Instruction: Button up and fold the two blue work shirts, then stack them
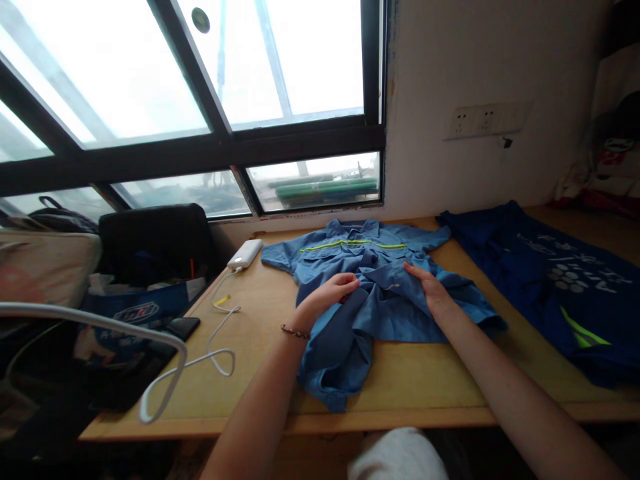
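Observation:
A light blue work shirt (380,303) with a yellow-green stripe across the chest lies spread on the wooden table (250,393). My left hand (331,292), with a bead bracelet at the wrist, pinches a fold of the shirt's front near its middle. My right hand (429,289) lies flat on the shirt's right side, fingers stretched out and pressing the cloth down. The shirt's lower part hangs crumpled toward the table's near edge.
A dark blue garment (555,280) with white print lies on the table's right. A white power bank (245,254) and its white cable (220,340) sit at the left. Black bags (155,243), a blue bag (140,310) and a white hanger (150,380) crowd the left side.

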Tool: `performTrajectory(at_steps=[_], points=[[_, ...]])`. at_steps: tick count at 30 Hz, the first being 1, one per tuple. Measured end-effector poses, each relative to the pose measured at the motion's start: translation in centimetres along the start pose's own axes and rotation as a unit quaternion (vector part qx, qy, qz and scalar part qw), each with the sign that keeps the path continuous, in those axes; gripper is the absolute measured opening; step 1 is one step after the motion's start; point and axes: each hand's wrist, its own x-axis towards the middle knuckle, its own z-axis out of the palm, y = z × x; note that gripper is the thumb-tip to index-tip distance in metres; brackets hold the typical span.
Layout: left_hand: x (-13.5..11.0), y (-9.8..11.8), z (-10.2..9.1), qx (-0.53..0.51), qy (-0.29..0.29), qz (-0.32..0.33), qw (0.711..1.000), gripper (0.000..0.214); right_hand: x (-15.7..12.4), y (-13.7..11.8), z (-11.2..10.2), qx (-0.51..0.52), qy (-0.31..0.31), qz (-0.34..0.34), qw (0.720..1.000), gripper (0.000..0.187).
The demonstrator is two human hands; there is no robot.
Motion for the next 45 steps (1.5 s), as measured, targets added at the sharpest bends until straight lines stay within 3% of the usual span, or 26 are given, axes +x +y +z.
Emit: performTrajectory(at_steps=[3, 6, 8, 10, 12, 14, 20, 25, 29, 31, 33, 36, 40, 45], points=[[-1.0, 1.6, -0.7, -0.196, 0.013, 0.037, 0.980, 0.027, -0.1, -0.3, 0.0, 0.025, 0.010, 0.006, 1.000, 0.007], [-1.7, 2.2, -1.1, -0.262, 0.021, 0.075, 0.962, 0.026, -0.2, -0.4, -0.1, 0.036, 0.004, 0.012, 0.999, 0.010], [-1.8, 2.1, -1.3, -0.199, -0.036, 0.063, 0.977, 0.025, -0.1, -0.3, -0.1, 0.034, -0.002, 0.011, 0.999, 0.010], [-1.8, 1.8, -1.1, -0.075, -0.160, 0.014, 0.984, 0.024, -0.1, -0.2, -0.2, 0.024, -0.011, 0.005, 1.000, 0.010], [-1.6, 1.5, -0.7, 0.044, -0.288, -0.039, 0.956, 0.023, 0.0, -0.1, -0.2, 0.005, -0.019, -0.005, 1.000, 0.010], [-1.4, 1.3, 0.0, 0.115, -0.337, -0.064, 0.932, 0.024, 0.1, 0.0, -0.3, -0.019, -0.020, -0.019, 0.999, 0.010], [-0.6, 0.9, 3.7, 0.159, -0.176, 0.014, 0.971, 0.034, 0.4, 0.2, -0.5, -0.057, -0.018, -0.028, 0.998, 0.013], [-0.6, 0.3, 7.1, 0.291, -0.129, 0.112, 0.941, 0.028, 0.4, 0.3, -0.6, -0.051, -0.014, -0.012, 0.999, 0.012], [-0.8, 0.1, 7.9, 0.338, -0.117, 0.129, 0.925, 0.017, 0.2, 0.3, -0.5, -0.060, -0.031, -0.025, 0.997, 0.013], [-0.6, -0.1, 7.9, 0.297, -0.113, 0.100, 0.943, 0.015, 0.1, 0.3, -0.3, -0.075, -0.028, -0.036, 0.996, 0.012], [-0.3, -0.5, 7.8, 0.194, -0.093, 0.034, 0.976, 0.015, 0.0, 0.3, 0.0, -0.098, -0.031, -0.042, 0.994, 0.013], [0.5, -0.7, 7.3, 0.002, -0.001, -0.060, 0.998, 0.018, -0.2, 0.4, 0.3, -0.148, -0.054, -0.039, 0.987, 0.017], [0.9, -0.2, 6.2, -0.161, 0.112, -0.105, 0.975, 0.021, -0.4, 1.1, 0.5, -0.213, -0.097, -0.012, 0.972, 0.025], [0.5, 0.2, 5.5, -0.268, 0.142, -0.117, 0.946, 0.017, -0.4, 1.6, 0.5, -0.299, -0.104, -0.055, 0.947, 0.028]])
